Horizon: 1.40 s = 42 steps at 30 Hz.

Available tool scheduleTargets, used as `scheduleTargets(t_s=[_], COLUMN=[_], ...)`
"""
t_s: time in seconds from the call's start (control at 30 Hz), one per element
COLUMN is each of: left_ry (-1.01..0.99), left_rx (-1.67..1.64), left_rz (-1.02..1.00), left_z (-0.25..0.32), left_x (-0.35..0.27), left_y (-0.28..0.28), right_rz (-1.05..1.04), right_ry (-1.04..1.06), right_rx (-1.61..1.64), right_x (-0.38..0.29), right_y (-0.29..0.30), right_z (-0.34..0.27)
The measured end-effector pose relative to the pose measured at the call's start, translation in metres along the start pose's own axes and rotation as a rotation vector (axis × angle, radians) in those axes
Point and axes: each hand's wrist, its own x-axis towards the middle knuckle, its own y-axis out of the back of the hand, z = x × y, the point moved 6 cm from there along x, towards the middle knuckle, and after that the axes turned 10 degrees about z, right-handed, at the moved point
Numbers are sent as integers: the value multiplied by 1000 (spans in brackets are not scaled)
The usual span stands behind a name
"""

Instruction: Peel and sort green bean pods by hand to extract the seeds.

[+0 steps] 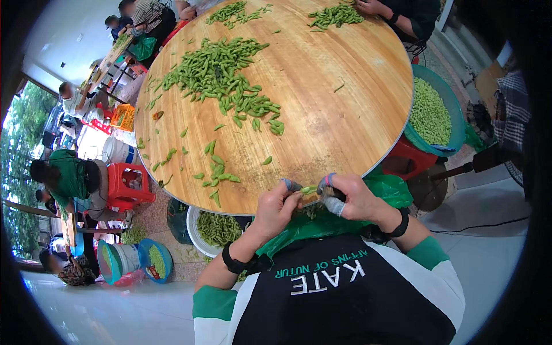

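At the near edge of the round wooden table, my left hand pinches a green soybean pod by one end. My right hand is at the pod's other end, with its thumb and fingers curled close to it; what lies inside that curl is hidden. Grey coverings wrap several of my fingertips. Beneath both hands, a green plastic bag spreads across my lap. A few loose pods are on the tabletop left of my hands, and a large pile of pods lies farther back.
Right of the table, a teal basin of shelled beans sits above a red stool. A white tub of pods or husks stands below the table's near left edge. Across the table, another person's hand is by a smaller pod pile.
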Motion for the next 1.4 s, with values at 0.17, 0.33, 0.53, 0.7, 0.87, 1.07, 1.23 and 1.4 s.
scheduleTargets(t_s=[0.17,0.33,0.53,0.7,0.87,1.07,1.23,1.4], left_ry=[-171,-255,-101,-250,-473,-469,-418,22], left_rx=[165,175,-44,225,745,864,730,86], left_rz=[58,61,-58,56,189,395,318,170], left_z=[15,18,14,23,33,12,-8,-19], left_x=[-2,-9,-4,-13,-6,36,61,53], left_y=[-3,-8,-4,0,52,86,55,31], right_rz=[28,34,-92,-153,-511,-495,-303,-120], right_ry=[-10,-152,-176,-196,-60,-34,-244,-551], right_rx=[-1,162,241,177,110,89,394,583], right_x=[-1,-5,-6,-1,-15,-19,-7,-5], right_y=[-9,-16,-25,-34,-28,-30,-24,-14], right_z=[7,20,14,14,4,16,21,23])
